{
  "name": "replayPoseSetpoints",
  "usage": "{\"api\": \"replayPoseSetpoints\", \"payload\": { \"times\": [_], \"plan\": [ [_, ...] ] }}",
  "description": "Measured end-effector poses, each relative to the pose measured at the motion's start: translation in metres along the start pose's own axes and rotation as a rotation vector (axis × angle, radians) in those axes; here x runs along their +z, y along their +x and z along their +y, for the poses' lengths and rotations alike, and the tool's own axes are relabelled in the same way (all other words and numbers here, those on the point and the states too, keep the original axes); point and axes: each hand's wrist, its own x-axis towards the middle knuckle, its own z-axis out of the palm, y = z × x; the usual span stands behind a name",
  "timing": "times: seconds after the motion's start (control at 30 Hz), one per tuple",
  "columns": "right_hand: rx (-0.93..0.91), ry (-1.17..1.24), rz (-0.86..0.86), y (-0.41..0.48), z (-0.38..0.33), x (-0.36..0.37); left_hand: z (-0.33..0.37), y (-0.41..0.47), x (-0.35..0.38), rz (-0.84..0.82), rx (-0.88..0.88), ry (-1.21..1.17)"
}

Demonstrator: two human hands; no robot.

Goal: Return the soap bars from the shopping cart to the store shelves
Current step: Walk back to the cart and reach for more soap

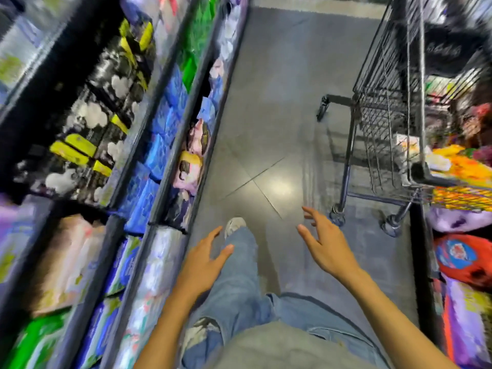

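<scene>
Two hands in view, both empty. The left hand (202, 258) hovers low and centre in the frame, fingers straight and loosely spread, palm down over the jeans (239, 283). The right hand (326, 245) hangs just right of centre, wide open too, fingers fanned toward the lower corner of the cart. The hands are well apart, and neither touches anything.

There is one shopping cart (386, 102), a dark wire basket in the upper right of the frame, standing on the grey tiled floor (279, 129). I count three of its wheels. Inside the basket, at the right edge, sits a jumble of yellow, orange and red packs (452, 161), too blurred to count or to read. No soap bars can be picked out there for certain.

Down the left side run the store shelves (215, 123), three tiers showing, crammed with black-and-yellow, blue, green and pale packs, all smeared by blur. More goods are stacked at the lower right edge (463, 259). One white shoe (234, 225) pokes out beyond the left hand.
</scene>
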Motion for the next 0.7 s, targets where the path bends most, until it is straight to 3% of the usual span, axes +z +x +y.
{"api": "replayPoseSetpoints", "payload": {
  "times": [0.33,0.7],
  "plan": [
    [0.341,0.197,0.220,0.115,-0.027,-0.035,0.154,0.231,-0.084,-0.230,0.363,0.272],
    [0.585,0.326,0.449,0.244,0.014,-0.098,0.306,0.397,-0.048,-0.437,0.578,0.398]
  ]
}}
